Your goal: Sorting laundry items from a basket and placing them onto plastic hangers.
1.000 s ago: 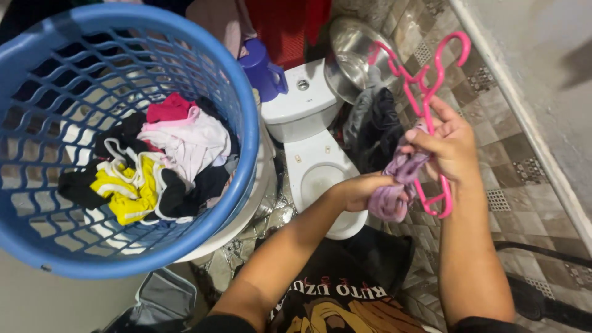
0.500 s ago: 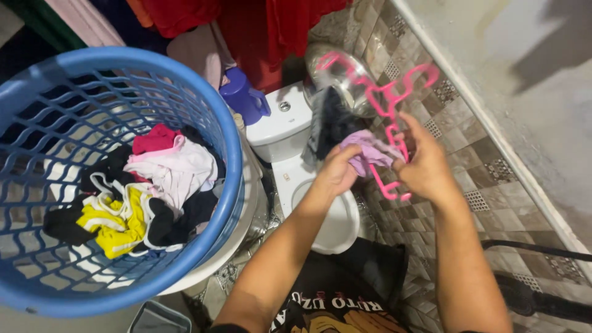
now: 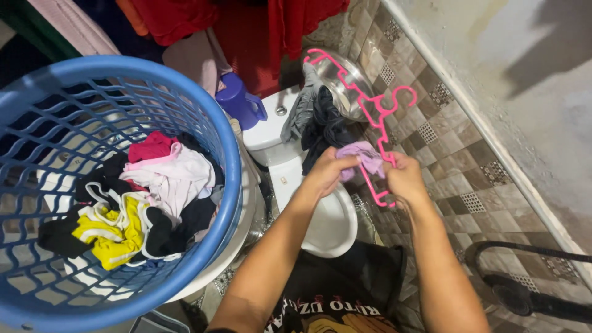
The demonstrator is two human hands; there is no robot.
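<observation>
Here both hands (image 3: 364,169) pinch lilac cloth (image 3: 361,154) on pink hanger (image 3: 370,111).

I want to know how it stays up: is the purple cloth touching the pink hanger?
Touching. In the head view the purple cloth is draped over a bar of the pink hanger, with the left hand and the right hand gripping both.

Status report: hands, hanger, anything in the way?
Left hand and right hand both grip lilac garment at pink hanger. Dark clothes already hang on it. Blue laundry basket close at left, not blocking.
</observation>
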